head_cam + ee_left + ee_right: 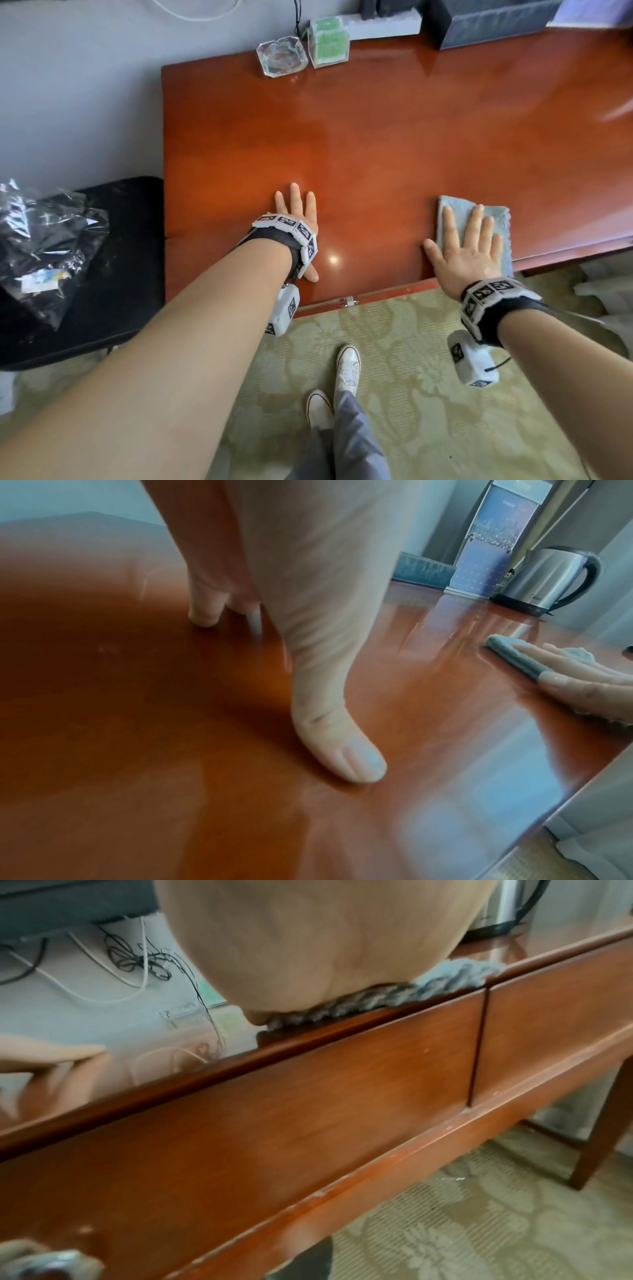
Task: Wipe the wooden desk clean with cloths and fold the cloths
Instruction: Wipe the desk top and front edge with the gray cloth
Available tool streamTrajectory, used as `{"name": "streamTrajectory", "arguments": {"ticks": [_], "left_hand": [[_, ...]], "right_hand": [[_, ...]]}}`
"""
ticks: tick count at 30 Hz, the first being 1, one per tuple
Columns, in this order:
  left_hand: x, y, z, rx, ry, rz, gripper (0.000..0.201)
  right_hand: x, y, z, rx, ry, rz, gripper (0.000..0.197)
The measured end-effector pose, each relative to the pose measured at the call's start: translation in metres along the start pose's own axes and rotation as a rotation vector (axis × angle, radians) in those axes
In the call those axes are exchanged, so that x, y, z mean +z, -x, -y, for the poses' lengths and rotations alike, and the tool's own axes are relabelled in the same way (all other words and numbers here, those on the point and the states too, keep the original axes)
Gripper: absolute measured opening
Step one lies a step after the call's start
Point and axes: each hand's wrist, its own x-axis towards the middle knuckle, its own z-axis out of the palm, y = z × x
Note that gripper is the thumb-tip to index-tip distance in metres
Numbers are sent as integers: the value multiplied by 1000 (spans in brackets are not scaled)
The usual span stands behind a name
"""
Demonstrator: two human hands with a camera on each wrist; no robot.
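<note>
A glossy red-brown wooden desk (376,137) fills the head view. My right hand (462,246) lies flat, fingers spread, pressing a folded blue-grey cloth (496,214) against the desk near its front edge. The same cloth (514,656) shows at the right of the left wrist view, and its edge (455,980) peeks out under my palm in the right wrist view. My left hand (298,222) rests flat on bare wood, left of the cloth, holding nothing; its thumb (342,750) touches the desk.
A glass ashtray (282,56) and a clear box of green items (329,42) stand at the desk's back edge, with a dark box (486,24) to the right. A steel kettle (551,580) sits further right. A black case (85,274) with a plastic bag (44,240) stands left.
</note>
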Motion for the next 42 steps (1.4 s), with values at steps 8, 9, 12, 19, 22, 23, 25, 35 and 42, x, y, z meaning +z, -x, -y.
{"name": "streamTrajectory", "arguments": {"ticks": [8,9,12,19,22,23,25,35,42], "left_hand": [[8,0,4,6,-11,-74,157],[9,0,6,6,-13,-63,158],[8,-1,7,5,-11,-69,157],[3,5,5,-8,47,-40,159],[5,3,9,-3,81,-47,159],[7,1,11,1,76,-52,160],[10,-5,12,7,45,-62,161],[17,-14,17,8,-40,-69,168],[14,-5,11,14,54,-64,163]], "right_hand": [[37,60,118,-344,14,-63,70],[41,62,123,-354,10,-76,70],[42,57,110,-419,17,-89,66],[15,18,19,-282,66,-55,59],[0,-7,-31,-165,39,-44,61],[-3,-13,-45,-135,33,-37,61],[-6,-16,-62,-104,22,-36,63],[25,36,40,-241,13,-91,69],[39,56,80,-532,55,-64,63]]}}
